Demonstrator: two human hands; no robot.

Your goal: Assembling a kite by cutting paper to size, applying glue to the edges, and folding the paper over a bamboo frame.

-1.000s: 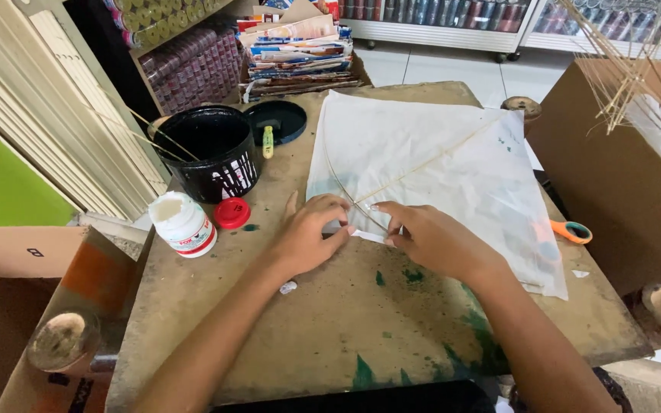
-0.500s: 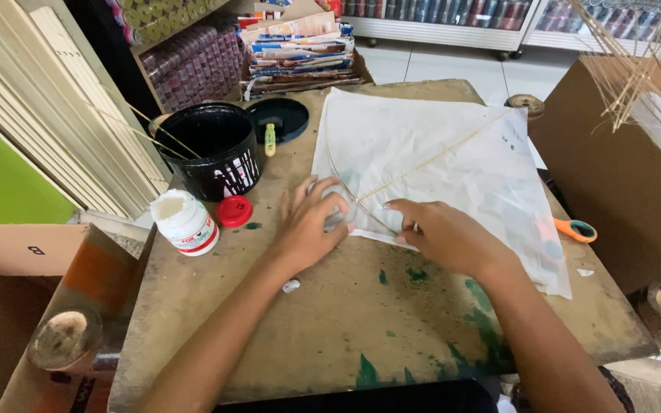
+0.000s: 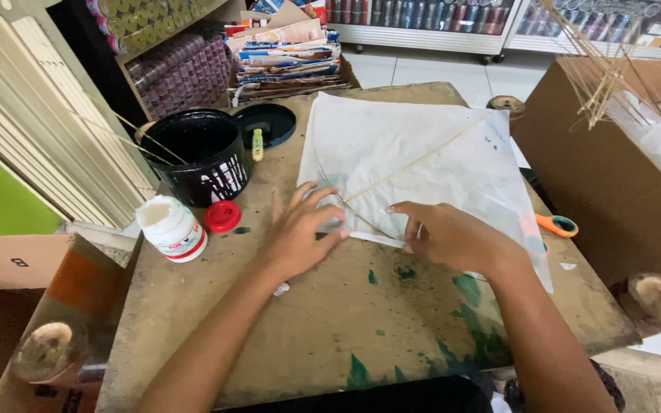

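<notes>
My left hand lies flat, grip released, fingers spread on the near corner of a white paper kite spread across the paint-stained wooden bench. My right hand presses the kite's near edge just beside it, fingers bent on the paper, grasping nothing that I can make out. Thin bamboo sticks cross the sheet, one straight, one bowed. To my left stand an open white glue bottle and, near it, its red cap, beside a black pot holding thin sticks. Orange-handled scissors peek from under the kite's right edge.
</notes>
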